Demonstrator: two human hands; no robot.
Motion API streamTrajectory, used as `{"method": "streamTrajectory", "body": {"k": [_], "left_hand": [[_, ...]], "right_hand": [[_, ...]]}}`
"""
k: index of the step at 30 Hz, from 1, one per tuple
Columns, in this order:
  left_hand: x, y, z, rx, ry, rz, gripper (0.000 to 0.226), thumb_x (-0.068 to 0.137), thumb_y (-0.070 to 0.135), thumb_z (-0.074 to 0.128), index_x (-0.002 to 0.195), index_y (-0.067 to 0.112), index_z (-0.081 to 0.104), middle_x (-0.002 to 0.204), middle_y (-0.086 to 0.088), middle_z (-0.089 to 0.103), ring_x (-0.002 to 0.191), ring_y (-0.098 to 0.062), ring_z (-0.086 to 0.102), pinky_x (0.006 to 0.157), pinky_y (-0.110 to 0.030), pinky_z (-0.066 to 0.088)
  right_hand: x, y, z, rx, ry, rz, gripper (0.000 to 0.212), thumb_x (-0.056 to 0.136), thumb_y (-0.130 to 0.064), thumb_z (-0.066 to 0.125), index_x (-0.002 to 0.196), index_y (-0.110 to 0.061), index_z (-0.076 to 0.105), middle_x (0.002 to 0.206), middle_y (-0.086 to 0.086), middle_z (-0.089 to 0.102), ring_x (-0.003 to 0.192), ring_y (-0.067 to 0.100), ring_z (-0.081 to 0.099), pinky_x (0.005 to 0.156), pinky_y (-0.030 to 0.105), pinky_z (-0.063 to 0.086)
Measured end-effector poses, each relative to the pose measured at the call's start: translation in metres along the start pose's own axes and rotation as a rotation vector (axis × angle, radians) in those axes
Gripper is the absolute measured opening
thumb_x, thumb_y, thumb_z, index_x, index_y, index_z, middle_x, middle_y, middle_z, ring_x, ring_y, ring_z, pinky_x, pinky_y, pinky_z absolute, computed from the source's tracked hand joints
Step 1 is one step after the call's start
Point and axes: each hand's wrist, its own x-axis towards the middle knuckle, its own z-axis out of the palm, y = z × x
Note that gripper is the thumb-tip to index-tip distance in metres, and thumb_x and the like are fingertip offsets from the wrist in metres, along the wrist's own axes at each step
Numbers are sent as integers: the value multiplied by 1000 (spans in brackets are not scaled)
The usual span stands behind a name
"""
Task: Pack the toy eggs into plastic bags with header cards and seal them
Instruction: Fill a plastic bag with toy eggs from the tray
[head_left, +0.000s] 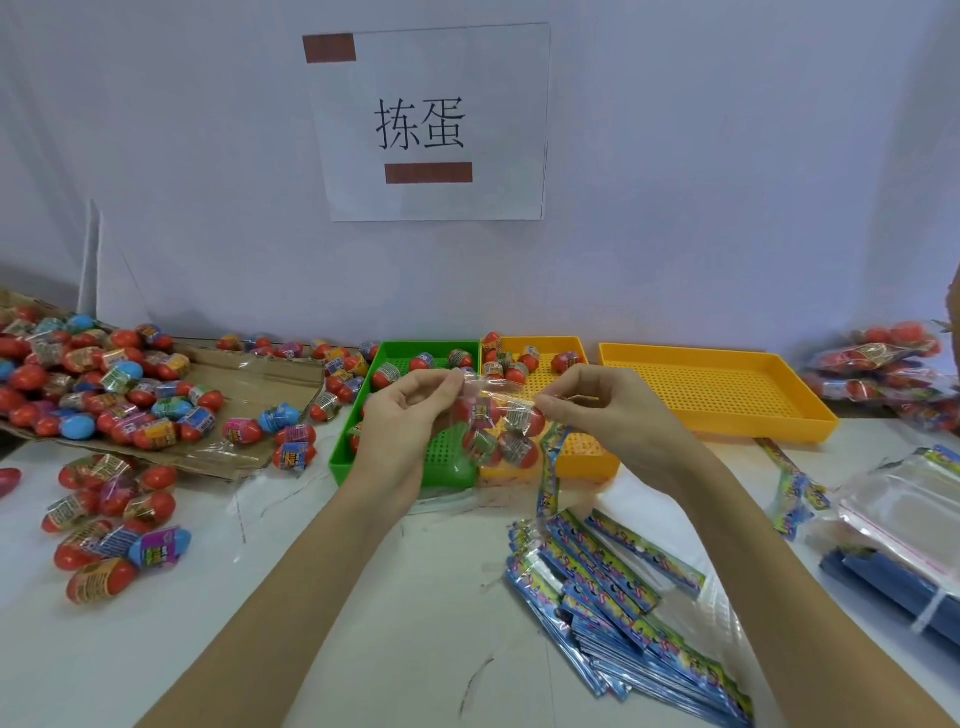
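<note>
Bag: a clear plastic bag (496, 423) holding several toy eggs (511, 441) hangs between the hands, above the green tray (363, 415) and the near yellow tray (576, 452).
Left hand (402, 415): pinches the bag's top left corner.
Right hand (608, 410): pinches the top right edge; a header card (550, 467) dangles below it.
Around: loose eggs (104, 384) on cardboard to the left; a stack of header cards (623, 597) on the surface near the right forearm; a second yellow tray (717, 395) to the right.
Arms: both forearms reach forward, hands raised.
</note>
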Motion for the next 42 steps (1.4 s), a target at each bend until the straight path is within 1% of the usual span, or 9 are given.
{"method": "streamTrajectory", "body": {"k": [7,10,14,19,22,27,29,35,42], "left_hand": [[0,-1,3,76,-150,-80,35,95,42,69,101,9,80,106,-14,76,100,-19,69,91,-28,55],[-2,-2,4,125,-136,-65,24,84,39,79,86,15,82,97,-10,76,95,-17,70,95,-36,56],[-4,0,6,54,-71,-34,19,86,28,81,90,10,75,90,-6,73,84,-14,68,76,-29,57],[-6,5,8,40,83,41,6,92,26,77,85,25,76,91,-9,59,88,-22,55,84,-36,48],[-5,4,6,-3,175,44,16,92,28,75,100,14,76,94,-8,66,90,-18,61,87,-33,50],[-4,6,6,-24,-51,-23,56,93,55,61,121,8,73,120,-3,77,121,-20,68,113,-43,44],[-5,7,7,95,-176,-37,50,92,48,68,132,18,68,129,3,73,128,-16,64,117,-43,40],[-3,0,10,-51,-188,-98,56,84,20,79,137,25,61,102,-6,76,93,-20,74,84,-28,59],[2,3,-2,110,-221,-22,55,88,14,75,139,20,57,82,-5,75,83,-18,71,78,-26,56]], "right_hand": [[-2,-2,-1,10,32,30,14,91,-25,77,94,-11,76,97,3,76,101,22,70,99,43,55],[-2,-3,-1,0,-9,26,12,91,-26,77,91,-14,76,95,3,76,100,20,70,94,41,56],[-2,-4,-1,24,-49,11,16,90,-30,76,94,-14,76,92,1,77,92,14,71,85,30,54],[0,-2,1,102,-119,117,58,78,-57,74,126,-26,67,114,-1,75,108,17,72,88,32,60],[-2,-1,-2,82,-270,151,36,87,-39,77,113,-15,73,102,3,77,95,21,76,77,26,60],[3,2,2,211,72,23,17,96,-17,71,97,-1,74,82,8,74,76,16,70,67,21,56],[4,1,-2,294,171,12,15,97,-16,70,97,-1,73,80,5,71,75,16,69,67,21,56],[2,-1,-1,218,183,30,16,98,-19,69,103,-4,71,83,6,71,75,16,69,67,23,57],[0,-8,-16,-83,186,-88,13,94,-23,73,93,-11,76,75,3,73,62,8,63,59,20,55]]}}
